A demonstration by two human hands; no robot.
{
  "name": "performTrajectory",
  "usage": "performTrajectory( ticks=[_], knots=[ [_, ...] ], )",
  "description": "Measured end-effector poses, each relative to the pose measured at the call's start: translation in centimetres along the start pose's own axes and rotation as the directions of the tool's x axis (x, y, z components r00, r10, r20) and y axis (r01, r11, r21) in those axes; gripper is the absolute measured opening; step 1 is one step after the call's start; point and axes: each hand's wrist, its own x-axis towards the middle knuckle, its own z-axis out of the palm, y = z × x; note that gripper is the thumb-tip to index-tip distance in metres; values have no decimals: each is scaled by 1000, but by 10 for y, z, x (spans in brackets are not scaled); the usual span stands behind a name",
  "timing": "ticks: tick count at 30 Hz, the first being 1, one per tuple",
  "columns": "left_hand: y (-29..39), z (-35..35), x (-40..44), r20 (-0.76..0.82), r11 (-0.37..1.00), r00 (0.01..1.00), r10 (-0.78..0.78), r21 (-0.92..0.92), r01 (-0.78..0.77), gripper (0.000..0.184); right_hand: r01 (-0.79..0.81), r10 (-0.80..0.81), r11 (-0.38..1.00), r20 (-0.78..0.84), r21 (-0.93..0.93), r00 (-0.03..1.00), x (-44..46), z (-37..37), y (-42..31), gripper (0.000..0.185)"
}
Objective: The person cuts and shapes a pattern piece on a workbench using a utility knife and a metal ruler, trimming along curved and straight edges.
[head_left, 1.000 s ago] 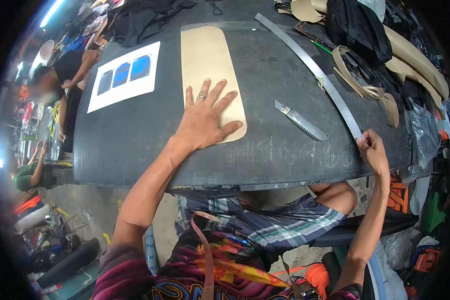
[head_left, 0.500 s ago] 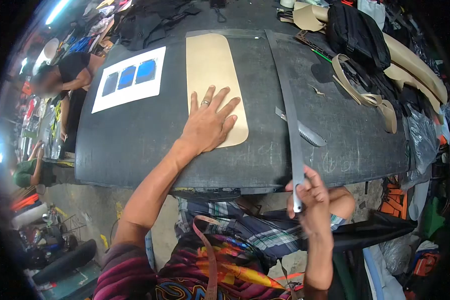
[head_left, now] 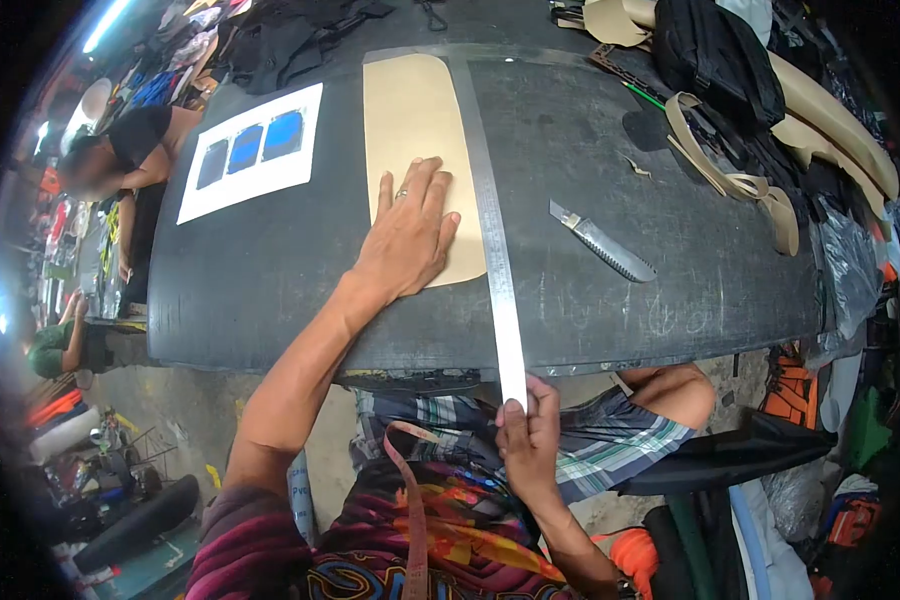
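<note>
My left hand point(head_left: 410, 230) lies flat, fingers stretched out, on a tan sheet piece with rounded corners point(head_left: 405, 110). In my right hand point(head_left: 528, 430) is the near end of a long metal ruler point(head_left: 500, 280), pinched between thumb and fingers below the table's front edge. The ruler runs away from me along the right edge of the tan piece, touching or very close to it. To the right, a utility knife point(head_left: 610, 245) rests on the dark table with its blade out. Left of the tan piece is a white paper point(head_left: 250, 155) printed with blue and dark shapes.
The dark table point(head_left: 260, 290) has a rounded left edge. At its right lie a black bag point(head_left: 715, 65), a tan strip point(head_left: 730, 185) and a green pencil point(head_left: 645, 96). Black fabric point(head_left: 280, 45) is heaped at the far left. Another person point(head_left: 140, 145) leans in at left.
My right hand has swung the ruler leftward, from across the knife to beside the tan piece. The knife is now uncovered. My left hand stays on the piece, its fingers closer together.
</note>
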Motion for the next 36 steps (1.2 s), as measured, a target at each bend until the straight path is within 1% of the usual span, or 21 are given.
performTrajectory(
  ticks=[1, 4, 5, 7, 9, 11, 12, 14, 16, 17, 19, 20, 21, 23, 24, 26, 27, 29, 30, 32, 36],
  knots=[
    [0, -2, 1, 2, 999, 1000, -8, -39, 8, 56, -29, 30, 998, 13, -54, 999, -2, 0, -1, 37],
    [2, -8, 0, 11, 998, 998, 56, -10, -56, 56, -14, 18, 998, 58, -63, 998, -8, 2, 1, 37],
    [1, -7, 0, 15, 998, 998, 59, -13, -58, 56, -41, 42, 999, 64, -19, 997, -11, 3, 0, 36],
    [-2, -4, 1, 75, 992, 993, 89, 79, -95, 60, -35, 37, 999, 53, -28, 998, -18, 2, 3, 37],
    [2, -3, 1, 88, 991, 994, 60, 110, -69, 63, -29, 31, 999, 44, -39, 999, -22, -1, 10, 37],
    [7, -3, -1, 102, 989, 994, 28, 141, -43, 66, 105, -100, 967, 34, -231, 994, -23, -7, 24, 38],
    [8, -4, -2, 69, 987, 997, 20, 156, -30, 66, 104, -99, 968, 32, -230, 995, -24, -10, 30, 38],
    [8, -5, -1, 35, 984, 999, 13, 177, -19, 67, 252, -256, 928, 21, -275, 966, -22, -8, 33, 39],
    [5, -3, -4, -28, 989, 1000, 10, 147, -6, 65, 228, -231, 948, 10, -224, 973, -25, -5, 30, 40],
    [4, -3, -6, -23, 989, 1000, 5, 146, -2, 65, 200, -204, 963, -5, -180, 979, -28, -5, 27, 40],
    [0, -2, -4, -68, 1000, 997, -22, 3, 23, 65, 231, -235, 952, 3, -201, 972, -26, -3, 23, 40],
    [0, -2, -3, -65, 1000, 998, -19, -2, 19, 65, 266, -270, 939, 14, -218, 963, -24, -2, 20, 40],
    [-1, -3, -2, -106, 997, 994, -39, -69, 32, 65, 264, -269, 939, 8, -220, 963, -22, -3, 18, 40],
    [-3, -4, -2, -180, 981, 981, -69, -190, 34, 64, 118, -99, 955, 83, -270, 992, -21, -5, 14, 40],
    [-3, -4, -2, -177, 981, 982, -67, -191, 33, 64, 116, -98, 956, 80, -269, 992, -22, -3, 10, 40],
    [-5, -5, -1, -114, 982, 990, -79, -181, 58, 64, -82, 92, 979, 45, -186, 995, -25, 1, 1, 36],
    [-4, -5, -2, -110, 981, 990, -83, -183, 62, 64, -87, 97, 978, 46, -188, 994, -27, 4, -3, 36],
    [-1, -3, 0, -43, 999, 998, -54, -9, 54, 64, -122, 128, 985, 45, -124, 991, -28, 7, -10, 43],
    [-2, -1, 0, -43, 998, 998, -56, -9, 55, 64, -122, 129, 985, 45, -126, 991, -28, 7, -12, 43],
    [-4, 3, -1, 37, 986, 999, 18, 164, -24, 65, -136, 146, 980, 64, -145, 987, -28, 8, -13, 53],
    [-7, -2, 4, 49, 982, 998, 40, 181, -48, 64, -85, 104, 973, 80, -213, 991, -28, 6, -6, 58]
  ],
)
